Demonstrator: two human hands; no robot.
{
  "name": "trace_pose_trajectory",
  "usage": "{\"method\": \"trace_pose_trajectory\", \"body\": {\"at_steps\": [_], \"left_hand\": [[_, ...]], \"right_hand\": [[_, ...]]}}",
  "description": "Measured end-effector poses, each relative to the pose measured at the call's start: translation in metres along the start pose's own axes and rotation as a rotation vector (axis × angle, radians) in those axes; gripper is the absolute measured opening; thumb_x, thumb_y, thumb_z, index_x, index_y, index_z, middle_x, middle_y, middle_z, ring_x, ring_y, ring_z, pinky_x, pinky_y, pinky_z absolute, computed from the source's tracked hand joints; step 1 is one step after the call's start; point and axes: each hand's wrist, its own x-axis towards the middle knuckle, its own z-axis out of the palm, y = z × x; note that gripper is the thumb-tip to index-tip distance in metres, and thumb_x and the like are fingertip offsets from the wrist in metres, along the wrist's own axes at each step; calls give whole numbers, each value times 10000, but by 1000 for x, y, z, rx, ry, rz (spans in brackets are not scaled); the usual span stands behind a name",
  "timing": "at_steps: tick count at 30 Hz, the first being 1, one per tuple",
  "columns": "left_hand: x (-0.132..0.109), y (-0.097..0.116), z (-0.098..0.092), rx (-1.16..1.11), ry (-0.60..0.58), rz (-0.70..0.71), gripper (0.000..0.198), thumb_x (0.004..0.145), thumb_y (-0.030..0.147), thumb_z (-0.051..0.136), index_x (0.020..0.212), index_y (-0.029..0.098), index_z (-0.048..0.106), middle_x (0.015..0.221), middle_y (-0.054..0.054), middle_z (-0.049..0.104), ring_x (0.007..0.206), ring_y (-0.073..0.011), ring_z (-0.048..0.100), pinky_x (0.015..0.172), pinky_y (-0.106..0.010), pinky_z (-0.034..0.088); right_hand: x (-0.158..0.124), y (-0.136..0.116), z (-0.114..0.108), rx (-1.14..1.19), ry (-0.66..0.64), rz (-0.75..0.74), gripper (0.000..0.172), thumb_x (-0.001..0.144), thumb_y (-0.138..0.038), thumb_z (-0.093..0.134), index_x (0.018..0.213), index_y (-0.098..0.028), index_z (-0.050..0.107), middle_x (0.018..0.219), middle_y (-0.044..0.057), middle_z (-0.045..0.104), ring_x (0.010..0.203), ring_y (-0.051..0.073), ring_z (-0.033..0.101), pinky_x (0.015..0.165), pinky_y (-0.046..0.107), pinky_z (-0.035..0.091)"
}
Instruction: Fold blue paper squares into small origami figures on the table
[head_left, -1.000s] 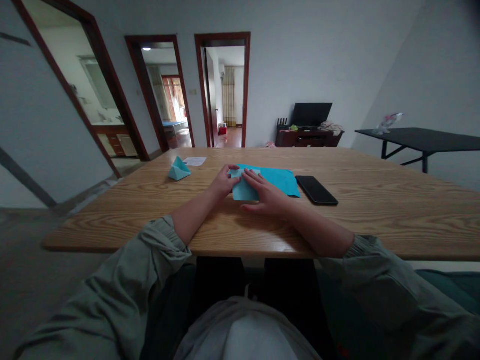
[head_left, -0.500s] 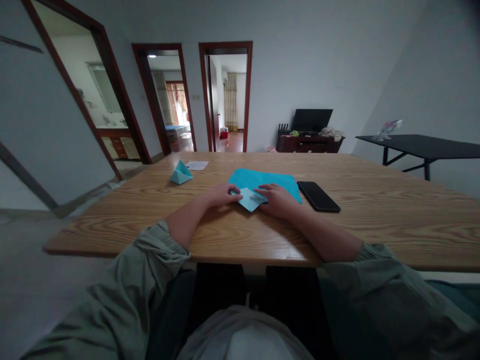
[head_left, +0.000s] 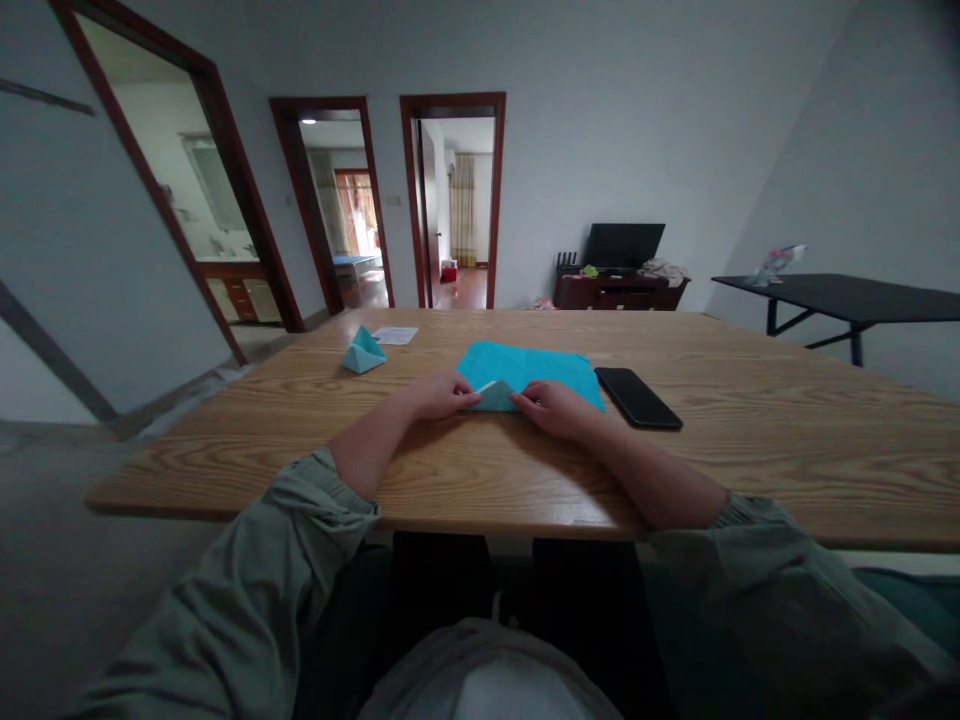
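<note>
Between my two hands is a small folded piece of pale blue paper (head_left: 495, 396), its top edge peaked like a low triangle. My left hand (head_left: 444, 395) pinches its left corner between thumb and fingers. On the other side, my right hand (head_left: 551, 405) pinches the right corner. Behind the folded paper lies a larger sheet of bright blue paper (head_left: 551, 370), flat on the wooden table (head_left: 300, 440) and partly covered by my hands. A folded blue paper shape (head_left: 364, 352) stands by itself toward the far left of the tabletop.
A black phone (head_left: 639, 398) lies right of the blue sheet. Beyond the paper shape is a small printed slip (head_left: 395, 335). Off to the right stands a black table (head_left: 847, 295) with a plastic-wrapped item on it. A screen (head_left: 624, 246) sits on a dark cabinet by the wall.
The folded paper was a diamond shape with its point toward me; now its near edge is straight and its peak points away. Both hands have shifted to pinch its side corners.
</note>
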Motion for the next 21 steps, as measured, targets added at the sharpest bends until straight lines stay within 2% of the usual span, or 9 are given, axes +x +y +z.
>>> {"method": "trace_pose_trajectory", "body": {"at_steps": [3,5,7,9,12,14,17,21], "left_hand": [[2,5,2,122,-20,-49,427,830,527,471,777,160,683,729,-33,649,679,-159,556,610,-252,383],[4,7,4,139,-4,-88,367,826,477,496,855,160,678,811,-42,670,718,-161,573,628,-251,396],[6,9,7,99,12,-119,342,800,426,549,989,163,658,930,-53,680,777,-161,593,668,-246,419],[8,8,10,50,18,-144,453,755,429,606,1125,167,610,1003,-62,674,804,-163,607,687,-243,434],[11,6,12,19,8,-167,680,645,496,698,1221,164,556,987,-73,669,783,-181,614,662,-253,438],[12,5,13,-7,7,-171,726,576,498,745,1194,158,576,952,-72,665,764,-188,608,641,-258,433],[12,4,12,-78,5,-159,591,529,453,772,1023,152,648,838,-42,655,700,-176,584,593,-253,414],[9,5,10,-170,-6,-75,383,612,440,714,847,142,659,719,-8,631,636,-155,549,561,-248,391]], "right_hand": [[4,4,5,28,26,54,432,936,-445,371,775,-183,675,810,76,696,709,179,602,634,267,388],[6,8,9,46,65,80,306,908,-409,451,919,-195,671,858,59,700,736,174,607,641,257,393],[8,11,13,66,100,115,286,868,-387,531,1073,-213,627,897,42,698,768,168,611,663,247,405],[9,13,16,73,110,147,337,839,-387,571,1133,-224,596,903,33,694,783,169,613,674,247,415],[10,14,19,81,104,154,340,834,-401,569,1121,-222,603,909,38,691,798,175,616,692,256,424],[10,14,18,99,97,154,366,827,-407,571,1134,-211,604,926,47,688,796,175,616,702,260,427],[9,13,17,137,83,179,451,802,-430,590,1184,-189,594,978,66,677,771,171,607,682,262,428],[8,12,14,202,73,159,417,802,-466,577,1102,-185,646,956,60,675,741,166,587,652,262,413]]}}
